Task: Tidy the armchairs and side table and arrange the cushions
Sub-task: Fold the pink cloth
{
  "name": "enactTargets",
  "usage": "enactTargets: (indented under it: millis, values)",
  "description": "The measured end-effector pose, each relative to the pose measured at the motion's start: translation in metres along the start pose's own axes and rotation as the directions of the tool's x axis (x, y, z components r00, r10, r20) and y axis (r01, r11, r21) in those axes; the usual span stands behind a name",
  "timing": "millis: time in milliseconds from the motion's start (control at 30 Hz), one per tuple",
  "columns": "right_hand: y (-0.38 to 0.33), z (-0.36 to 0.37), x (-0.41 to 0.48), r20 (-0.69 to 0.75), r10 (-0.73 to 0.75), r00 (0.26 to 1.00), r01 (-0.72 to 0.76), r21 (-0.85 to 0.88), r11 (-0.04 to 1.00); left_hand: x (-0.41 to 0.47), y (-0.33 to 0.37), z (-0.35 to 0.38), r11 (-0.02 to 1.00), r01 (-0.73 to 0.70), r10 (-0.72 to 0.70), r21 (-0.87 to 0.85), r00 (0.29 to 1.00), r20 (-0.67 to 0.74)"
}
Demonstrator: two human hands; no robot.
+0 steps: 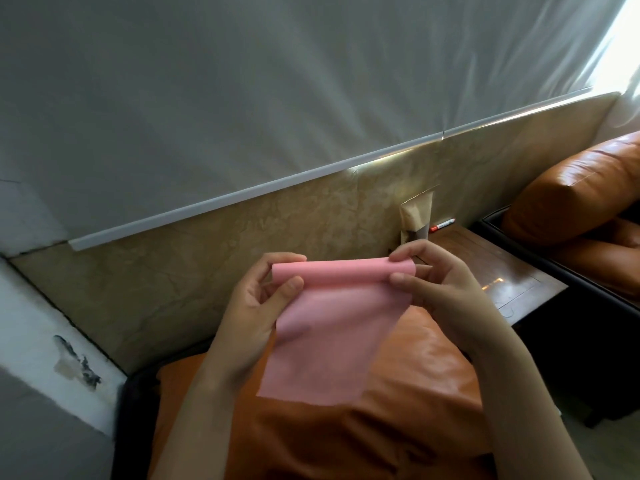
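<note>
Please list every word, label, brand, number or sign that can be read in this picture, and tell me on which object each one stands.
No text can be read in this view.
pink sheet: blank on the side that shows.
marker pen on the side table: any print is too small and blurred to read.
brown packet: no print shows.

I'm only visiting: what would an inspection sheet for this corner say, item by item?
Surface: dark wooden side table, glossy top.
Job's things: orange cushion in the foreground; second armchair at right.
Clutter: pink sheet, top edge rolled; red marker on the table; brown packet against the wall.
Fingers: left hand and right hand each pinch the sheet's rolled end.
Cables: nothing seen.
Surroundings: pale curtain above a marbled wall panel.
</note>
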State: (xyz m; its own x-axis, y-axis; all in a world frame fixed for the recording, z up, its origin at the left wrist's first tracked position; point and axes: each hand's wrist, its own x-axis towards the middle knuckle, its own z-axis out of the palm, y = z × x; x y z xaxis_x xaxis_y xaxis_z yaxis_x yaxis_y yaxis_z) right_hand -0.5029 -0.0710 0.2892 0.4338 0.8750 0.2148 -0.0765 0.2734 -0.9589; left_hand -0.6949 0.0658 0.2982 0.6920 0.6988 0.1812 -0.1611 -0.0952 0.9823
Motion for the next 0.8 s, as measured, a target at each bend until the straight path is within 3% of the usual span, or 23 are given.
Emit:
enactTargets:
  millis: [233, 633, 800]
  values:
    - [0.0014, 0.0007, 0.0009, -0.032, -0.01, 0.999, 0.01, -0.001, 1.0, 0.0004, -0.0004, -0.0017, 0.995, 0.058, -0.059, -0.083, 0.998, -0.009]
    - [-0.0003, -0.0002, 0.0006, 0.026, 0.031, 0.999, -0.031, -0.012, 0.999, 0.003, -0.004, -0.0026, 0.999, 0.025, -0.022, 0.036, 0.997, -0.077]
    - [0.0023, 0.0026, 0.0052, -0.081, 0.021, 0.997, -0.025, -0.048, 0.999, 0.0048, -0.003, -0.0031, 0.999, 0.048, -0.047, 0.018, 0.997, -0.057]
